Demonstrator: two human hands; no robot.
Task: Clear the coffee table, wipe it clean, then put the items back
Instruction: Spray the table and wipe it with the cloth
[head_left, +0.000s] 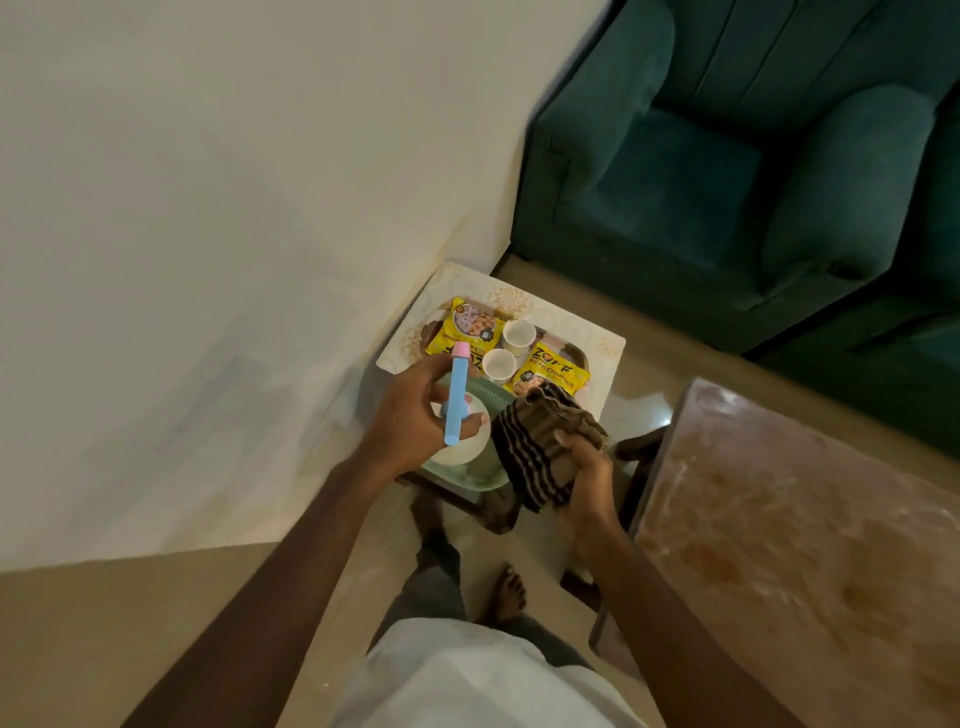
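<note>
forward, the left hand (415, 410) held a blue tube (455, 400) upright; the right hand (582, 467) gripped a striped cloth (540, 447) beside it, hiding the near half of the small desk (597, 343). the brown desk (779, 519) lay right, cut off.

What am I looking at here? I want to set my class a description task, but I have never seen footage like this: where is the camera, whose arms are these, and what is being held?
There is no machine here. One camera sits on a person's head and looks down, so both arms are the wearer's own. The left hand holds a blue tube with a pink cap; what it is I cannot tell. The right hand grips a brown striped cloth. Beyond the hands, a small side table bears yellow snack packets and two paper cups. At right is a brown table top; behind it, a green sofa.
</note>
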